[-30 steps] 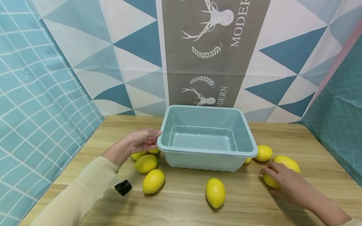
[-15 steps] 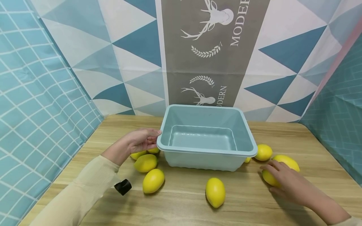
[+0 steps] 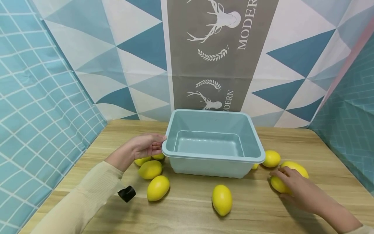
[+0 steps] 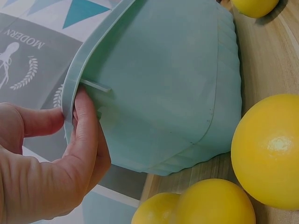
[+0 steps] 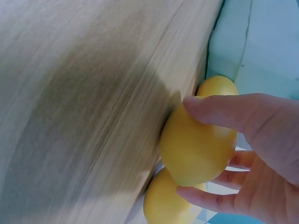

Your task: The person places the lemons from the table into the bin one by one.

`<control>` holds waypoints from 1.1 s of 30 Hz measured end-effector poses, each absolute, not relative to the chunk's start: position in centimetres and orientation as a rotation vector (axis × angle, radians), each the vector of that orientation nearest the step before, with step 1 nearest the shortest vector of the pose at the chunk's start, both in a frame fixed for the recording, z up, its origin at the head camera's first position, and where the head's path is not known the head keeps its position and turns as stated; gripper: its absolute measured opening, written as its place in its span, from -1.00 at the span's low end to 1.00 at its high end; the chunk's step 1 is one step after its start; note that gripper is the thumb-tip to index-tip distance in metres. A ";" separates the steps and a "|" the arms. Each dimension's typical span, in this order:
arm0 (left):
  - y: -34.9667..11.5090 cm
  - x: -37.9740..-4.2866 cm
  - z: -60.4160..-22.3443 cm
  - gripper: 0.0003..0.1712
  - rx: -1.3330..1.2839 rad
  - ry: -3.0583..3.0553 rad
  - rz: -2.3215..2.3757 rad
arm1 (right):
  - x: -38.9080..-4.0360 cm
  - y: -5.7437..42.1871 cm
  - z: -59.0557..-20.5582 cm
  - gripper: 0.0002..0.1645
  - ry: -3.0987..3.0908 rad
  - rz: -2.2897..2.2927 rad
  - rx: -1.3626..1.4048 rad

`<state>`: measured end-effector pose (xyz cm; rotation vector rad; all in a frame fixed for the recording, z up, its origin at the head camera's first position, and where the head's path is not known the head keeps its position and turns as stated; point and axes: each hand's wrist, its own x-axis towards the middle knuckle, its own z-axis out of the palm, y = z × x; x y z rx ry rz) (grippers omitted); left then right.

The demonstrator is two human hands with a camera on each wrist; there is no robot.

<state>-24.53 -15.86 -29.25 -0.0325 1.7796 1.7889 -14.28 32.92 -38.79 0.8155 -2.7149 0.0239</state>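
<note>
A light blue plastic basin [image 3: 213, 158] stands on the wooden table, its inside bare. At its left end my left hand [image 3: 147, 145] pinches the rim, thumb on the upper side and fingers underneath, as the left wrist view shows. To the right of the basin my right hand [image 3: 305, 193] holds a yellow lemon [image 5: 198, 144], thumb on one side and fingers around the other. Another lemon [image 3: 296, 167] lies just behind the held one, and a third lemon [image 3: 271, 158] sits near the basin's right end.
Several lemons lie left of the basin, among them a front-left lemon [image 3: 158, 188]. A single lemon [image 3: 222, 200] rests in front of the basin. One more lemon [image 3: 255, 166] is mostly hidden behind its right corner. A patterned cloth wall [image 3: 140, 65] rises behind the table [image 3: 187, 214].
</note>
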 end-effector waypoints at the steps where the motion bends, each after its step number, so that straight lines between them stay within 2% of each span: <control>1: -15.9 -24.5 -29.2 -0.52 -0.032 1.776 1.790 | -14.3 32.9 -38.8 -0.09 -2.707 0.022 0.822; 22: -16.0 -24.7 -29.3 -0.60 -0.016 1.773 1.775 | -14.3 32.1 -38.5 -0.18 -2.696 0.006 0.887; 33: -15.7 -24.7 -29.2 -0.49 -0.052 1.799 1.754 | -14.1 31.5 -38.0 -0.14 -2.791 0.023 0.867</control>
